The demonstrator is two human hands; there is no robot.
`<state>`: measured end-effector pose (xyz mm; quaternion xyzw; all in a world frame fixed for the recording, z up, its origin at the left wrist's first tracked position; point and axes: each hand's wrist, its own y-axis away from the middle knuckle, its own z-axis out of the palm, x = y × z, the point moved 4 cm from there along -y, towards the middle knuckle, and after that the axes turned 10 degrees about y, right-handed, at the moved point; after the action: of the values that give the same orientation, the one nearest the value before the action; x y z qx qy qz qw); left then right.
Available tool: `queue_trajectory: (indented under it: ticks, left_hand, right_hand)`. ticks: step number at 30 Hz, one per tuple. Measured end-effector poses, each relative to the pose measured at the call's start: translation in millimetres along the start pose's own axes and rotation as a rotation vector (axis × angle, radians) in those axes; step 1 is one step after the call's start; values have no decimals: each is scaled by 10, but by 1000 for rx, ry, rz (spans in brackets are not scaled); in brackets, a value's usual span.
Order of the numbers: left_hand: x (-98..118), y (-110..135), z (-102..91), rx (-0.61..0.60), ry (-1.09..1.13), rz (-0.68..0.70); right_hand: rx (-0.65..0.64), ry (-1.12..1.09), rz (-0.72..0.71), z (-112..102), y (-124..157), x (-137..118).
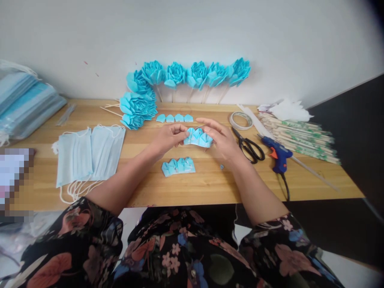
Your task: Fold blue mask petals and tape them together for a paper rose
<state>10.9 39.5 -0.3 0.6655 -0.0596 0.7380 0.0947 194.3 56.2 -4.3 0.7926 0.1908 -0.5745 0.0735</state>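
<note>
A strip of blue folded petals (197,138) is held just above the table between both hands. My left hand (171,138) pinches its left end with thumb and forefinger. My right hand (220,138) grips the right end, its fingers reaching over the top. Nearer me lies a second strip of blue folded petals (178,166). Beyond the hands, several small loose blue petals (174,118) sit in a row. A tiny blue scrap (222,167) rests below my right hand.
Blue flowers on sticks (175,75) lean along the wall, others lying at left. Face masks (90,154) and a mask stack (27,104) are on the left. At right are tape (241,120), black scissors (250,148), a blue glue gun (277,154) and wrapped chopsticks (300,138).
</note>
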Motion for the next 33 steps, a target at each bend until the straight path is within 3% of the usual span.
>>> queue_trajectory:
  ticks: [4,16,22,28,33]
  left_hand:
    - [2,-6,-15,0,12,-4]
    - [26,28,28,33,-4,16]
    - [-6,-38,-76,100,-58,59]
    - [109,-4,-69,23,-120,132]
    - [59,-4,-31,-69,-184,147]
  right_hand:
    - [57,-38,1,-20,-1,-23]
    - [-28,-102,-38,43,-35,13]
    - [-52,-137,-16,58,-26,24]
    - [-75,64,-117,80,2,-4]
    - [-10,278,-166,95,47,-107]
